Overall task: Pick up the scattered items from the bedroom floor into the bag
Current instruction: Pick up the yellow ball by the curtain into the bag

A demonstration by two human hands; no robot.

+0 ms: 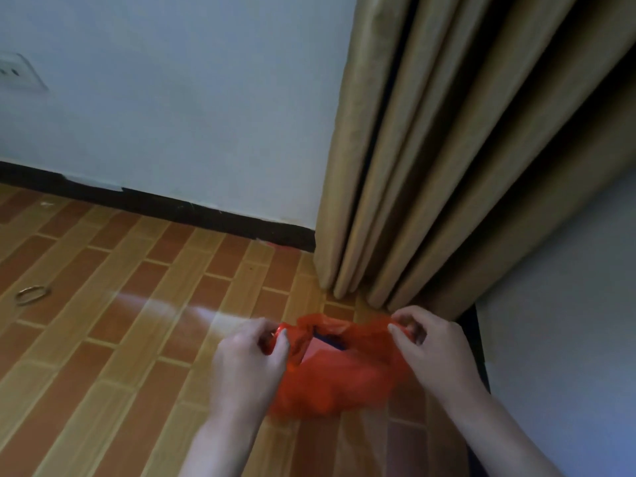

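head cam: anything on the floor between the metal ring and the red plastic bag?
Nothing visible: only bare brick-pattern floor with a streak of light glare lies between the small metal ring and the red plastic bag in the head view.

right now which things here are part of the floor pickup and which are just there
Part of the job:
- red plastic bag, its handles pinched by the left hand and right hand
- metal ring lying on the floor, far left
- something blue inside the bag's mouth, unclear what

Just there:
- tan curtain
- wall socket
- black skirting board
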